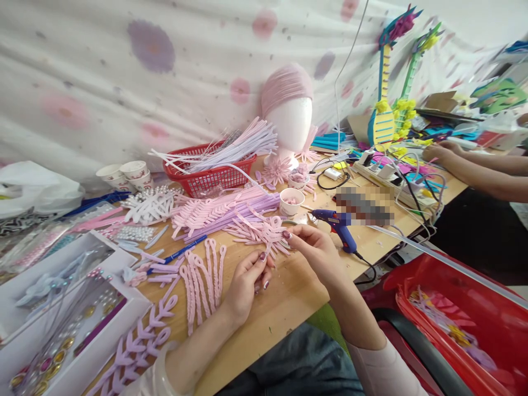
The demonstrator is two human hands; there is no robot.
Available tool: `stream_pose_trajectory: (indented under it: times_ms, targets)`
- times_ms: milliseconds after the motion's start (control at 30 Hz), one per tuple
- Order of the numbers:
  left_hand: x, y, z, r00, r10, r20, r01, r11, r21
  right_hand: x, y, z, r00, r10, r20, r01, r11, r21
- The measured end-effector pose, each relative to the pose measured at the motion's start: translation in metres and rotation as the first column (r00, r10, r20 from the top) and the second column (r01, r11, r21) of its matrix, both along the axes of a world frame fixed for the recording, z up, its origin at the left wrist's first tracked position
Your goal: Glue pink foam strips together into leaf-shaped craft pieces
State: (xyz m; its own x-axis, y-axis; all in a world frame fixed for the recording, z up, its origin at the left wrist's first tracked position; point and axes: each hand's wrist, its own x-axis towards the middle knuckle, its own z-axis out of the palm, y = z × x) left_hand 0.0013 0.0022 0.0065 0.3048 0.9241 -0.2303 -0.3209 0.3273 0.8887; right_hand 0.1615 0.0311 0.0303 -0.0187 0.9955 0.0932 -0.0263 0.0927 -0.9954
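Fingers of the left hand [247, 283] and right hand [317, 250] pinch opposite ends of a pink foam strip [273, 247] — seemingly to steady it — near the glue gun [340, 224].

A pixelated grey-brown patch [363, 204] on the wooden table [289, 308] blots out whatever lies beside the blue glue gun [336, 221]. The small pink craft strip [273, 248] pinched between the left hand [247, 286] and right hand [317, 254] is mostly covered by fingertips. The white cardboard tray [136, 300] and red plastic crate [495, 324] run off the frame edges, as do another person's arms [487, 184]
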Motion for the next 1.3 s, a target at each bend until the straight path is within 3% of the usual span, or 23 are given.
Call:
stream_pose_trajectory:
  times_ms: [467, 900, 1033, 1167, 1300]
  targets:
    - [0.000, 0.000, -0.003, 1.000, 0.005, 0.005, -0.005, 1.000, 0.003, 0.001, -0.002, 0.004, 0.996, -0.027, 0.090, 0.025, 0.999, 0.023]
    - [0.000, 0.000, 0.000, 1.000, 0.023, 0.009, -0.023, 1.000, -0.011, -0.003, -0.002, 0.004, 0.995, 0.042, 0.093, -0.041, 0.999, -0.019]
    - [0.001, 0.000, 0.000, 0.998, 0.049, 0.046, -0.048, 0.998, -0.036, 0.010, -0.008, 0.004, 0.974, 0.066, 0.217, -0.071, 0.997, 0.015]
    - [0.001, 0.002, 0.000, 0.983, 0.133, 0.123, -0.127, 0.990, -0.058, 0.041, -0.025, 0.006, 0.920, -0.012, 0.392, 0.002, 1.000, 0.027]
    - [0.002, 0.002, 0.000, 0.970, 0.195, 0.147, -0.182, 0.978, -0.098, 0.078, -0.043, 0.005, 0.756, -0.122, 0.643, 0.168, 0.986, -0.010]
